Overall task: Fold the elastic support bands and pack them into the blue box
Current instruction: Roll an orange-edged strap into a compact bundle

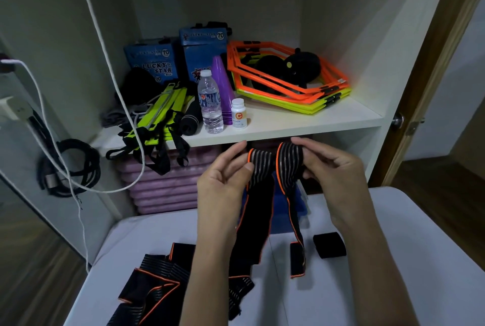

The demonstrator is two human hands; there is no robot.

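Both hands are raised above the white desk (393,220) in front of an open cabinet, set apart with one elastic support band (262,165) stretched between them. The left hand (223,181) pinches the band's left fold between thumb and fingers; the right hand (333,168) grips the right fold, fingers curled over its top edge. The band is black with grey ribbing and orange edging; its two tails hang down, the longer one reaching the desk surface. The blue box (291,207) sits at the far edge of the desk, directly behind the hanging tails and largely hidden by them. More support bands (154,278) lie in a loose pile on the near left of the desk. A small black pad (329,244) rests on the desk to the right of the tails. On the cabinet shelf (288,121) stand a clear water bottle (210,102), a white pill bottle (238,113), a stack of purple cones (223,84), orange and yellow hexagonal rings (288,81) and two blue cartons (178,55). White cables (105,63) hang at the left.
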